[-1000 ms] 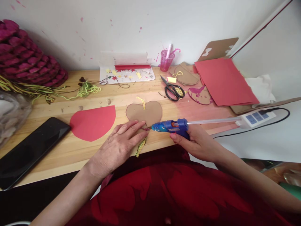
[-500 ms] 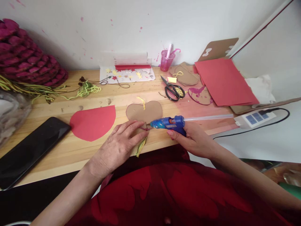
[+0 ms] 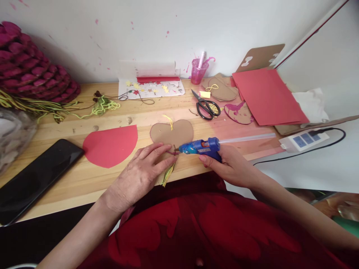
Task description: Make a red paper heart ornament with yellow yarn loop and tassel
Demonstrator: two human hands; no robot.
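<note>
While the wooden table (image 3: 157,108) stretches before me, the brown cardboard cutout (image 3: 179,130) lies flat near its front edge | my left hand (image 3: 140,173) rests flat on the cutout's lower part, clasping nothing | my right hand (image 3: 237,167) wraps the blue glue gun (image 3: 200,147) | yellow-green tassel (image 3: 168,174) just beside my left hand | nozzle (image 3: 177,149) at dark cord (image 3: 174,148), contact unconfirmed.

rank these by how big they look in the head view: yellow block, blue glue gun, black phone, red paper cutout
Largest to smallest:
1. black phone, cut off at the left edge
2. red paper cutout
3. blue glue gun, partly covered by the right hand
4. yellow block
</note>
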